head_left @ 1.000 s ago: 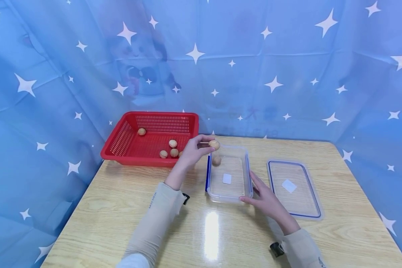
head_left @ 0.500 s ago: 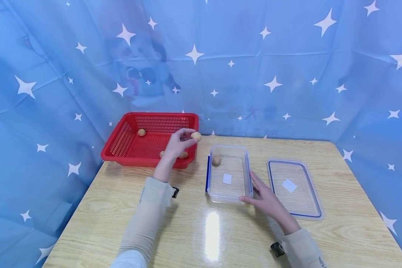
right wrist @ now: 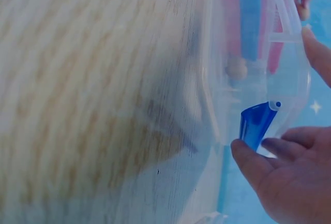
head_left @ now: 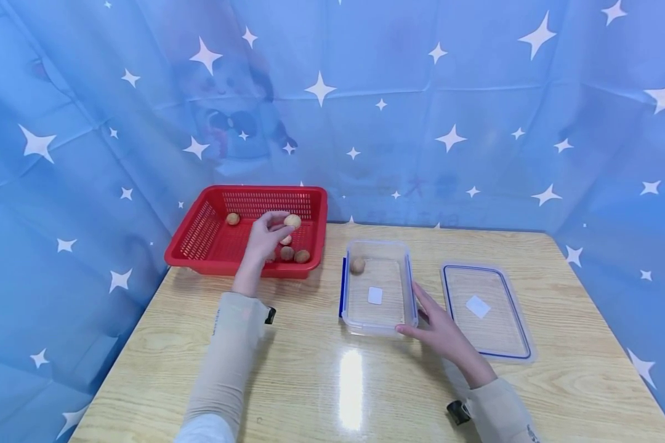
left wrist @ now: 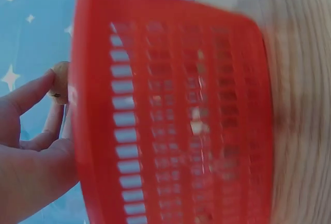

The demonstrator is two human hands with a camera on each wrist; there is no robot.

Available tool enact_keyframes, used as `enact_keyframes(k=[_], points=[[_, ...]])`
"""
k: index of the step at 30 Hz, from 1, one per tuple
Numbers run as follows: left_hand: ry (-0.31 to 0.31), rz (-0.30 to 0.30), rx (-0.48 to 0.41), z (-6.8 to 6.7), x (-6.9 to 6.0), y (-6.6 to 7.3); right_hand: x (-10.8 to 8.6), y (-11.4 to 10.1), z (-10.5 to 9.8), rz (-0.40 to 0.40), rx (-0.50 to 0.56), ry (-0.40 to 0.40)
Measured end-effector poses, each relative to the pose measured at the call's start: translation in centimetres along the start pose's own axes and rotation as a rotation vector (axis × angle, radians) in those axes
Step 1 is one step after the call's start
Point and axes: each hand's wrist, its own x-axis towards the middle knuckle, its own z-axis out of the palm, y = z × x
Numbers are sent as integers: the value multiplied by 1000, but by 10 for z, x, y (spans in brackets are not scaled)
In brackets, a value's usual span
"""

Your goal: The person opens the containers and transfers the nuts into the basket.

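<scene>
My left hand (head_left: 261, 239) pinches a walnut (head_left: 292, 221) between thumb and fingertips, held above the right part of the red basket (head_left: 199, 266). The left wrist view shows this walnut (left wrist: 60, 81) just beyond the basket's rim. Several more walnuts (head_left: 302, 256) lie on the basket floor, some partly hidden by my hand. My right hand (head_left: 446, 332) holds the open clear plastic food container at its near right corner, thumb on the front edge and fingers along the side with a blue clip (right wrist: 257, 123). Inside the container (head_left: 388, 311), one walnut (head_left: 357, 266) sits toward the far left.
A clear lid (head_left: 501, 329) with a blue seal lies flat on the wooden table (head_left: 310, 381), right of the container. Behind the table hangs a blue star-patterned curtain (head_left: 388, 141). The basket stands at the table's back left.
My left hand has moved left with the walnut, from above the container's far left corner to over the red basket. The right hand and container have stayed in place.
</scene>
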Motion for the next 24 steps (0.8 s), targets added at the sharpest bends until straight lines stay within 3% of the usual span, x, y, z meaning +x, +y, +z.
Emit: enact_keyframes(k=[5,10,24], points=[[69,2,86,-20,12,-13,1,-1,-1,1,-2,1],[111,-69,150,-33,18,-27,0,-1,-1,16,-18,3],[122,-108,108,-35,20,-34,1,0,-1,26,-38,11]])
